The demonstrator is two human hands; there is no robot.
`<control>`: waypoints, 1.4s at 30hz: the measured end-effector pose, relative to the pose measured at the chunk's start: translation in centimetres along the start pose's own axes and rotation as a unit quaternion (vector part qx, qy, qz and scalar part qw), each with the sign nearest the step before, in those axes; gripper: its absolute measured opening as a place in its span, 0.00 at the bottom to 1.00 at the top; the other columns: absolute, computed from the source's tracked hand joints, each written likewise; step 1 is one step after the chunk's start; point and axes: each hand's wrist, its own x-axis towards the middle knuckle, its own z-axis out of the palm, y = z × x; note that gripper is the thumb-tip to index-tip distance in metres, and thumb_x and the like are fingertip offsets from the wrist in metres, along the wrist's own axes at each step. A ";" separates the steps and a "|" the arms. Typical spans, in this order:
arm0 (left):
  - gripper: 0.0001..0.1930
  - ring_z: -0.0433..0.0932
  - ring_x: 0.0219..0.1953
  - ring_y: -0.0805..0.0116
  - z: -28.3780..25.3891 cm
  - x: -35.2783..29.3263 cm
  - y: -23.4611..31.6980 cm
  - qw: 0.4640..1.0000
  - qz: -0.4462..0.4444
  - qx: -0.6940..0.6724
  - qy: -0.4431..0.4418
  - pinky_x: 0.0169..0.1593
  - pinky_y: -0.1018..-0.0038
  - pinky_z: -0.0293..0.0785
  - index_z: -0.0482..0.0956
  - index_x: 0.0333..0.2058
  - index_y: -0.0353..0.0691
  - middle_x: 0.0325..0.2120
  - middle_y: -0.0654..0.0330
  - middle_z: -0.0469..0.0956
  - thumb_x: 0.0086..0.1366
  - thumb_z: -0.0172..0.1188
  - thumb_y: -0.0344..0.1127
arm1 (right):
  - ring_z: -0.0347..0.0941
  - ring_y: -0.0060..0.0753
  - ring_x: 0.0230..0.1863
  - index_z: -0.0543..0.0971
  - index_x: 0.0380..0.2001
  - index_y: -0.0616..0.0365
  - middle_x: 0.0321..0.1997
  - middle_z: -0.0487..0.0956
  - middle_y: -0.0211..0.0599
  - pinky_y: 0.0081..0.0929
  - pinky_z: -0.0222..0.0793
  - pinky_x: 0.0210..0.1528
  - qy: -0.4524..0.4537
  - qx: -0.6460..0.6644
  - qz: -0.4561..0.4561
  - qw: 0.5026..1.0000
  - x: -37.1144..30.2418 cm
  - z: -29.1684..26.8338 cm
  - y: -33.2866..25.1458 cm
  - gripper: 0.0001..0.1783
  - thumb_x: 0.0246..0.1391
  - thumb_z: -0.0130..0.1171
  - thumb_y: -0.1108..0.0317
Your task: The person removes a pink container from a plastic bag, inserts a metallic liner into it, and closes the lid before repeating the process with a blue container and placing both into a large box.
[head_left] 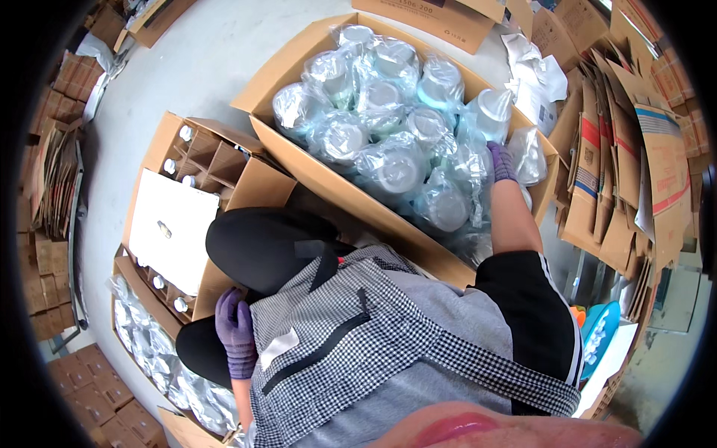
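My right hand (502,162), in a purple glove, reaches into a large cardboard box (314,168) at the right side of its load. Its fingers curl against the clear plastic around a bagged bottle (472,153), and the fingertips are partly hidden. Several silver-grey round bottoms of bagged containers (396,173) face up in that box, with pale blue showing through the film. Beside my knee rests my left hand (235,328), also gloved in purple, its fingers loosely stretched and nothing visible in them.
A divided carton (246,175) with white-capped bottles (186,133) stands at left, a white sheet (168,231) lying over part of it. Below it is a box of plastic-wrapped items (160,366). Flattened cardboard (605,164) leans at right, near a blue basket (600,340).
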 end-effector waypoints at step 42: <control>0.38 0.75 0.52 0.64 -16.7 2.8 3.0 0.875 0.129 -0.398 0.245 0.61 0.66 0.71 0.73 0.55 0.33 0.49 0.56 0.77 0.46 0.76 0.42 | 0.62 0.39 0.70 0.65 0.68 0.53 0.69 0.67 0.45 0.38 0.62 0.71 -0.398 0.086 -0.720 0.562 -41.9 6.0 -58.6 0.33 0.63 0.58 0.59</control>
